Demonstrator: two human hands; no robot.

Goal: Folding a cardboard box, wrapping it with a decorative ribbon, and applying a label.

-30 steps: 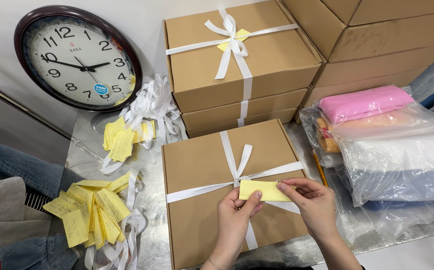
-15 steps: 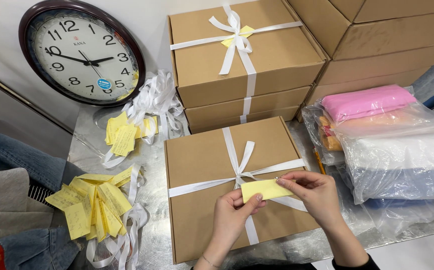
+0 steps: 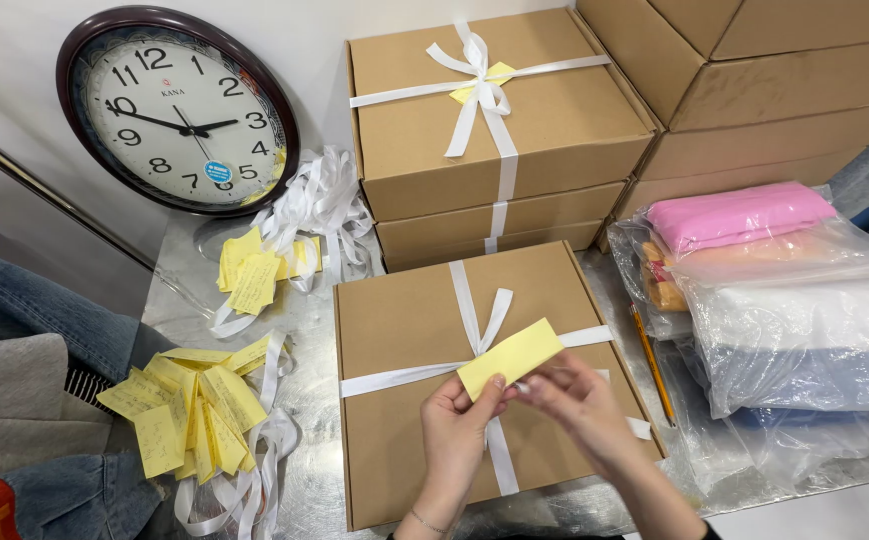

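Observation:
A brown cardboard box [image 3: 405,330] lies in front of me, tied crosswise with a white ribbon [image 3: 475,310] that ends in a bow. My left hand [image 3: 460,425] and my right hand [image 3: 575,400] both pinch a yellow paper slip [image 3: 511,357] just below the bow, over the box lid. The slip is tilted, its right end higher. A second ribboned box [image 3: 555,120] with a yellow slip under its bow sits on a stack behind.
A round wall clock [image 3: 180,110] leans at the back left. Loose white ribbons [image 3: 320,205] and yellow slips [image 3: 190,420] lie on the metal table [image 3: 310,400] to the left. Bagged folded cloths [image 3: 785,300] and a pencil [image 3: 650,365] lie right. Plain boxes [image 3: 775,90] are stacked behind.
Both hands lifted the yellow slip slightly and tilted it, its right end rising toward the bow. The view shifted a little to the left.

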